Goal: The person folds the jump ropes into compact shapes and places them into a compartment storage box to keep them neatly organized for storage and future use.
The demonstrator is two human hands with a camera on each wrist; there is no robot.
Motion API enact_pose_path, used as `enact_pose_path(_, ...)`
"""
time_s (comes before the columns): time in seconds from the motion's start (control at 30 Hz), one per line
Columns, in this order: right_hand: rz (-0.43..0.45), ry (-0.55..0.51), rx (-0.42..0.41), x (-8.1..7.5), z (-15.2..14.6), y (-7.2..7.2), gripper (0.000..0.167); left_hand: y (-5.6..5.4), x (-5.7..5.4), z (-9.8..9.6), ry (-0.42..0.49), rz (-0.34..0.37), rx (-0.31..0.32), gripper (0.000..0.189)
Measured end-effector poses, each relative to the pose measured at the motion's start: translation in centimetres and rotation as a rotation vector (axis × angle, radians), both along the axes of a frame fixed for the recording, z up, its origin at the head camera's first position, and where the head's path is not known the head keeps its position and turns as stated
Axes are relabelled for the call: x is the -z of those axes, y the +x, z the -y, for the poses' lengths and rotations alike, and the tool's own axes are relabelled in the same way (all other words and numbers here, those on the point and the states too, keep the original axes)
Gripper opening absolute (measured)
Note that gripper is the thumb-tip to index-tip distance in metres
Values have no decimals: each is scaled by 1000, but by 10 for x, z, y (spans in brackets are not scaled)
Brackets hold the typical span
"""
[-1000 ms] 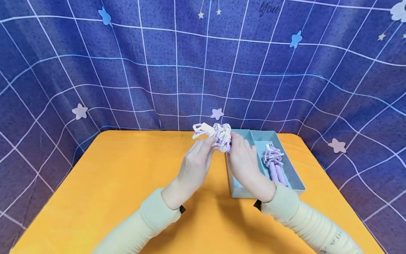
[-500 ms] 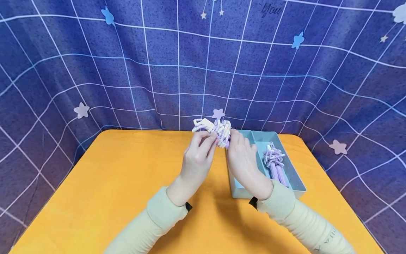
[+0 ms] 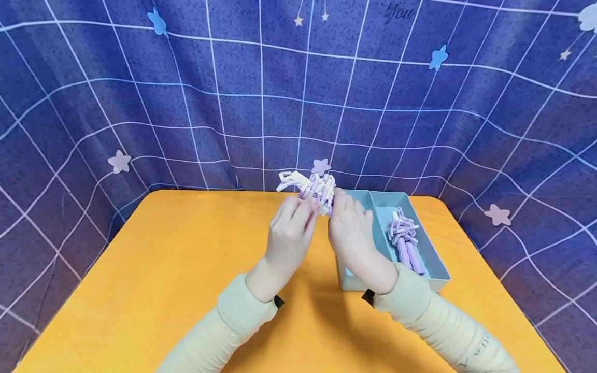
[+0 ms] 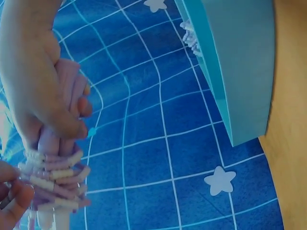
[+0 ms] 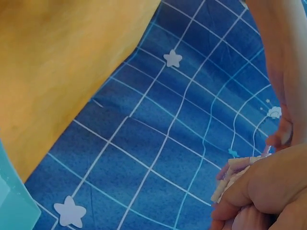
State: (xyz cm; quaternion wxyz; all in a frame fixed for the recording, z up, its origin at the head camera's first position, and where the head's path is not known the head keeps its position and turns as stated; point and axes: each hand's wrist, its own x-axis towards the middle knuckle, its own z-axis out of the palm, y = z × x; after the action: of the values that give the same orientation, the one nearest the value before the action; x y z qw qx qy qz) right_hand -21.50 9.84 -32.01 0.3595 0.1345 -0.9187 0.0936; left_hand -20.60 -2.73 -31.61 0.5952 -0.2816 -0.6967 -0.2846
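Note:
In the head view, both hands hold a bundle of lilac rods with purple-and-white beaded strands (image 3: 322, 186) wound about it, raised above the far part of the table. My right hand (image 3: 352, 228) grips the smooth lilac rods (image 4: 67, 81), which show in the left wrist view. There, the fingertips of my left hand (image 4: 14, 199) pinch at the beaded strands; white ends stick out past them. In the right wrist view, the curled right hand (image 5: 268, 187) covers most of the bundle. A similar lilac bundle (image 3: 403, 233) lies in the tray's right compartment.
A blue-grey divided tray (image 3: 438, 264) stands on the right of the yellow table (image 3: 186, 259), partly behind my right forearm. A blue grid-patterned curtain (image 3: 280, 119) with star shapes hangs behind the table.
Both hands and the bundle have risen slightly, then shifted a little left. My left fingers have worked along the strands. The bundle in the tray lies unmoved.

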Motion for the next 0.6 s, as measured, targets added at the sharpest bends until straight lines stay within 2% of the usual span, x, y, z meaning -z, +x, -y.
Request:
enact_pose_path(0.17, -76, 38, -3, 2, 5, 0, 26, 1, 3, -4, -49, -1, -1, 7)
enact_pose_path(0.37, -86, 61, 24, 4, 5, -2, 24, -1, 3, -2, -37, 77, 3, 21)
enact_pose_path(0.47, -100, 72, 32, 5, 4, -3, 21, 0, 3, 0, -36, 119, 7, 20)
enact_pose_path(0.6, -135, 87, 50, 6, 3, -4, 22, 1, 3, -1, -70, 141, -35, 17)
